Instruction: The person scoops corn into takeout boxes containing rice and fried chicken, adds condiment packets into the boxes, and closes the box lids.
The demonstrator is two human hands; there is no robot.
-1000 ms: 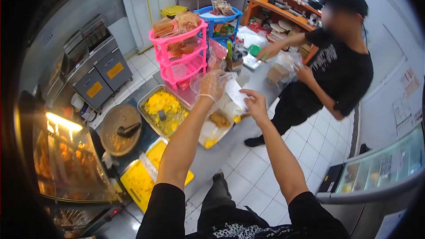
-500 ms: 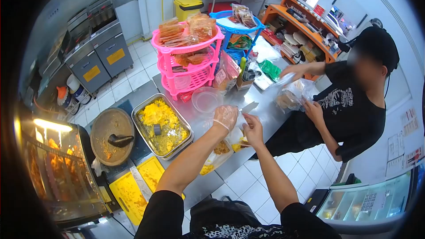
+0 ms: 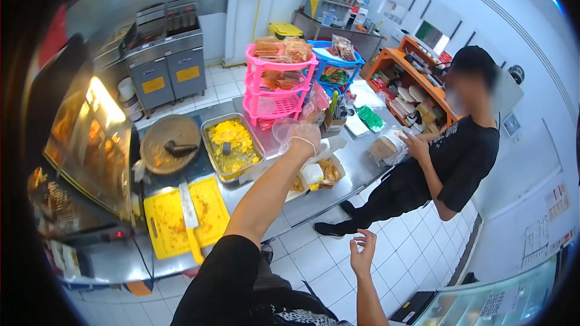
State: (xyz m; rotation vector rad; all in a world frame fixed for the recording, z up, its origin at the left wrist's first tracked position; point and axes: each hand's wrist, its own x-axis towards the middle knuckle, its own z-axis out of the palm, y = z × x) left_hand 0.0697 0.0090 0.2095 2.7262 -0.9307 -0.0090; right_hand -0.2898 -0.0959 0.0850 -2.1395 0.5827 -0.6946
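Yellow plastic lies near left: the cutting board (image 3: pixel 214 200), with the knife (image 3: pixel 188 206) across it, its handle jutting past the near edge, presumably to leave the grip easy to reach. My hands are apart. My bare right hand (image 3: pixel 362 252) hangs off the counter (image 3: pixel 357 156), empty, fingers loosely curled. My left hand (image 3: pixel 303 137), in a clear glove, reaches over it beside the round clear container (image 3: pixel 283 129); I can't tell whether it grips anything. Right of that forearm, the food box (image 3: pixel 330 172) stands open, likely for access. Farther off, the pink rack (image 3: pixel 254 98) blocks straight reaching; far right, a co-worker (image 3: pixel 462 157) handles a bag.
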